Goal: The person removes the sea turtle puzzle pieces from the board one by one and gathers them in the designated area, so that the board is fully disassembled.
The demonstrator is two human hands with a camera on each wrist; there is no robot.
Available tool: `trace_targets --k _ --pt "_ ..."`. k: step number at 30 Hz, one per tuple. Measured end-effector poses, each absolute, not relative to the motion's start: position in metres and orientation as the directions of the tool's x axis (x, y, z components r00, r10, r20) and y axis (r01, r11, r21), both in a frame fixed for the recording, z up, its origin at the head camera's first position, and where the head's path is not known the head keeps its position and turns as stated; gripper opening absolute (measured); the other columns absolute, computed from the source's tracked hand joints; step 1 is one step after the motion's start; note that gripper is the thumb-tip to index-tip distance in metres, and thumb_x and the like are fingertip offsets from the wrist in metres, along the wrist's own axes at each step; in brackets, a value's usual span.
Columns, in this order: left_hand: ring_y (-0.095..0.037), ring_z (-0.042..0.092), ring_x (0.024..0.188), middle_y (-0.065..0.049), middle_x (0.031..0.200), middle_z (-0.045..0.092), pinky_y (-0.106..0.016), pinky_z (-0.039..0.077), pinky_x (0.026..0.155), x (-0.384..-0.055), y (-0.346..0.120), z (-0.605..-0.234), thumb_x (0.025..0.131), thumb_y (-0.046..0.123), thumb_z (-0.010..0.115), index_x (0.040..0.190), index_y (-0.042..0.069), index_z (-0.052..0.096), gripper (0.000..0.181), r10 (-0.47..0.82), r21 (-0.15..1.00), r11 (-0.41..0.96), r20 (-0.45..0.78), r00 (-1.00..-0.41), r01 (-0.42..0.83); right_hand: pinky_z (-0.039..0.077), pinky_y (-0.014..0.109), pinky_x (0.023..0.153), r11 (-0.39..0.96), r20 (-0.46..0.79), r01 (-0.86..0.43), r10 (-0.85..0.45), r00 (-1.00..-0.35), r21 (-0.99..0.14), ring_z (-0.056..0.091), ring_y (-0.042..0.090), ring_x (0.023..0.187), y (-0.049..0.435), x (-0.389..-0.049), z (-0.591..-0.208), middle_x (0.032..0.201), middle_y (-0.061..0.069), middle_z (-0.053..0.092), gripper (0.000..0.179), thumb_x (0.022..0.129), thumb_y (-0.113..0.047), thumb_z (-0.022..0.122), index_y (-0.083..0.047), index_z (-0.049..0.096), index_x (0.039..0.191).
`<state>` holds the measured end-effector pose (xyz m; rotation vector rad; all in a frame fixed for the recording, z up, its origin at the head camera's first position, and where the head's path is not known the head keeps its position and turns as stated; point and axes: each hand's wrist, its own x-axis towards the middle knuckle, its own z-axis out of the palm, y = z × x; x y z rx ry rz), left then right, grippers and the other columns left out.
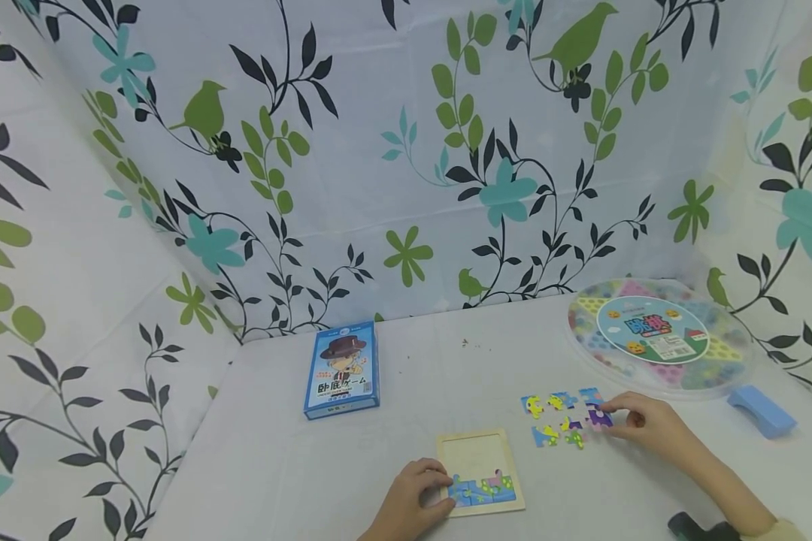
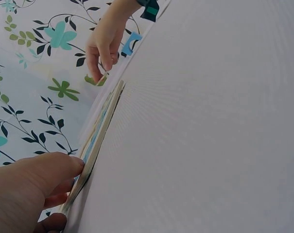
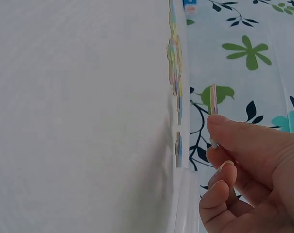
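Observation:
My left hand (image 1: 416, 502) grips the left edge of a wooden puzzle tray (image 1: 482, 452), thumb and fingers at its rim. Several joined pieces (image 1: 482, 490), blue with green and pink, fill the tray's lower part; its upper part shows bare wood. To the right, my right hand (image 1: 652, 424) pinches a jigsaw piece (image 3: 214, 99) between thumb and forefinger. In the right wrist view that piece stands edge-on, lifted above the table. Loose jigsaw pieces (image 1: 555, 434), blue, yellow, green and purple, lie in a cluster by the right fingertips.
A blue game box (image 1: 342, 370) lies at the back left. At the back right is a round clear-covered board game (image 1: 724, 349) with a label. A light blue bridge-shaped block (image 1: 762, 412) sits right of my right hand. Patterned cloth (image 1: 352, 188) stands behind the white table (image 1: 277, 466).

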<state>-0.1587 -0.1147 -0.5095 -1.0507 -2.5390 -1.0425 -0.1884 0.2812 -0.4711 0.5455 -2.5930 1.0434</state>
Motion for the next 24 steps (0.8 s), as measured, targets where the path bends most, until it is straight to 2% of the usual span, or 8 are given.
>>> trace_targets --k 8,18,24 --pt "-0.009 0.050 0.088 0.007 0.096 0.055 -0.028 0.044 0.078 -0.1582 -0.1139 -0.5084 0.079 0.020 0.069 0.089 0.009 0.067 0.015 0.539 0.540 0.498 0.420 -0.730 0.679 0.033 0.022 0.046 0.713 0.226 -0.289 -0.185 -0.956 -0.639 0.036 0.005 0.054 0.2864 -0.1880 -0.4737 0.071 -0.007 0.051 0.028 0.070 -0.008 0.073 -0.005 0.066 0.097" --pt "-0.009 0.050 0.089 0.008 0.097 0.055 -0.028 0.044 0.079 -0.1574 -0.1139 -0.5077 0.078 0.021 0.069 0.089 0.010 0.067 0.016 0.535 0.545 0.513 0.401 -0.744 0.663 0.032 0.023 0.046 0.719 0.169 -0.247 -0.180 -0.969 -0.649 0.035 0.006 0.053 0.2900 -0.1874 -0.4772 0.063 -0.004 0.041 0.030 0.069 -0.007 0.073 -0.004 0.066 0.099" --pt "-0.010 0.050 0.089 0.008 0.097 0.055 -0.028 0.044 0.079 -0.1576 -0.1139 -0.5074 0.079 0.021 0.069 0.089 0.010 0.067 0.015 0.535 0.544 0.510 0.406 -0.741 0.667 0.032 0.023 0.047 0.727 0.182 -0.261 -0.187 -0.965 -0.636 0.035 0.006 0.054 0.2896 -0.1865 -0.4789 0.067 -0.005 0.045 0.031 0.068 -0.006 0.074 -0.003 0.066 0.098"
